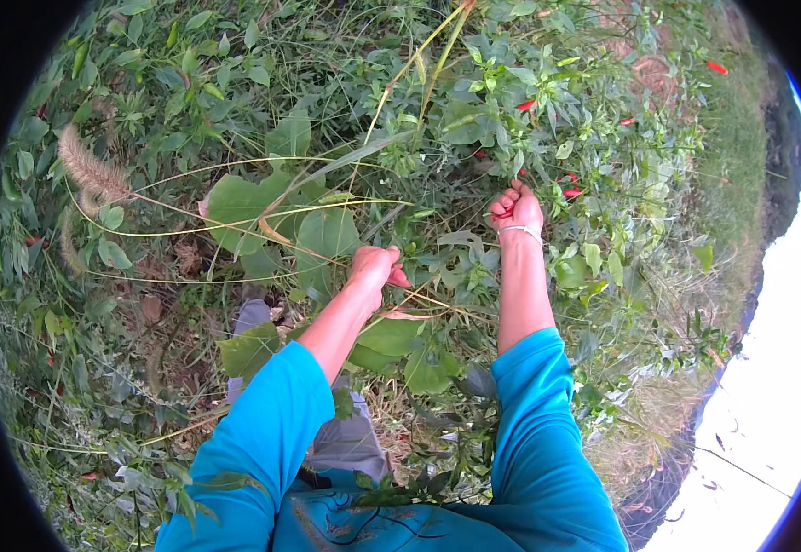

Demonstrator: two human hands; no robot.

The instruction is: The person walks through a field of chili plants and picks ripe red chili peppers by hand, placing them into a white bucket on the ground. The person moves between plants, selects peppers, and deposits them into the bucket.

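Observation:
My right hand (519, 208), with a pale band at the wrist, is closed around red chili peppers (502, 214) that peek out below the curled fingers. Its fingertips reach into a leafy chili plant (490, 76). More red chilies (571, 192) hang just to the right of that hand. Lower and to the left, my left hand (375, 268) is curled among green leaves and thin stalks. Whether anything lies inside its fingers is hidden. A large broad leaf (328, 241) is beside it.
Long yellowish grass stems (262, 224) with a fuzzy seed head (93, 165) arch across the left side. Green chilies (80, 60) hang at upper left. My grey trouser leg (348, 441) stands among the plants. Grassy ground (735, 165) runs along the right.

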